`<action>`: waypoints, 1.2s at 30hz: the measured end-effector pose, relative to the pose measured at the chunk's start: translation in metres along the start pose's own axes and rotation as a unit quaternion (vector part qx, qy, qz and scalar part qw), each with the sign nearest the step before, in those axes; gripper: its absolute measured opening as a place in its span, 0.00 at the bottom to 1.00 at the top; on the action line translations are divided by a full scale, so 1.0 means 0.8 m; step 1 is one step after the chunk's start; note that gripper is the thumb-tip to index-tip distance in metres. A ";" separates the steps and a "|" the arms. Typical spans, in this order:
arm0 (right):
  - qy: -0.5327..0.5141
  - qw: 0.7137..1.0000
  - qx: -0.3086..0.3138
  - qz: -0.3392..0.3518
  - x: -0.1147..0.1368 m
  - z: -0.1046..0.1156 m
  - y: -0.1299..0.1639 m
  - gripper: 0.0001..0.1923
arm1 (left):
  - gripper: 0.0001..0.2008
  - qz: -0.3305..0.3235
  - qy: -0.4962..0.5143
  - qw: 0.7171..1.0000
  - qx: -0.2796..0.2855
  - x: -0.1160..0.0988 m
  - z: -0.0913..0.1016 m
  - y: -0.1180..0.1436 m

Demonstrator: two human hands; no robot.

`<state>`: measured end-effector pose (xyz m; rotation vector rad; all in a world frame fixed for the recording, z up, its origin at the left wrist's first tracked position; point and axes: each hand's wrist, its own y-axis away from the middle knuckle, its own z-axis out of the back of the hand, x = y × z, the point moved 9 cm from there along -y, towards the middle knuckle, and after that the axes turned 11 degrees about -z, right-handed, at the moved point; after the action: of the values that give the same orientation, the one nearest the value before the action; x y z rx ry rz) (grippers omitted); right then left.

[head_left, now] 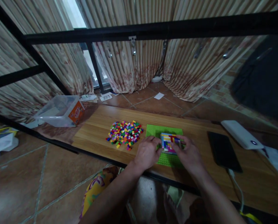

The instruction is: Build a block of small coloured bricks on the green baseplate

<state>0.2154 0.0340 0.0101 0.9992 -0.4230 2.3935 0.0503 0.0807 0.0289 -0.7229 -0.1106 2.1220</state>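
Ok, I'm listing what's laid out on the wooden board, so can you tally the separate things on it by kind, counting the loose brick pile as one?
Loose brick pile: 1
Green baseplate: 1
Multicoloured brick block between the left hand and right hand: 1
Black phone: 1
White power bank: 1
Total: 5

You face patterned curtains (139, 65) behind a black frame (152, 29) (daylight leaking through), terracotta floor tiles (31, 174) beneath a wooden surface (94, 130).
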 end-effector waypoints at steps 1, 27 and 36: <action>-0.002 1.000 0.001 -0.005 -0.001 0.001 -0.001 0.25 | 0.09 0.011 -0.010 1.000 -0.001 0.006 0.003 0.001; 0.028 1.000 -0.003 -0.002 0.013 0.003 0.001 0.24 | 0.12 0.217 -0.166 0.962 0.026 0.109 0.072 0.033; 0.031 1.000 -0.002 0.001 0.017 0.002 0.003 0.21 | 0.06 0.072 0.235 0.965 -0.088 0.044 0.017 0.016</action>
<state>0.2069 0.0359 0.0212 0.9210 -0.4058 2.4184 0.0177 0.1017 0.0201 -1.3564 0.0124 2.0324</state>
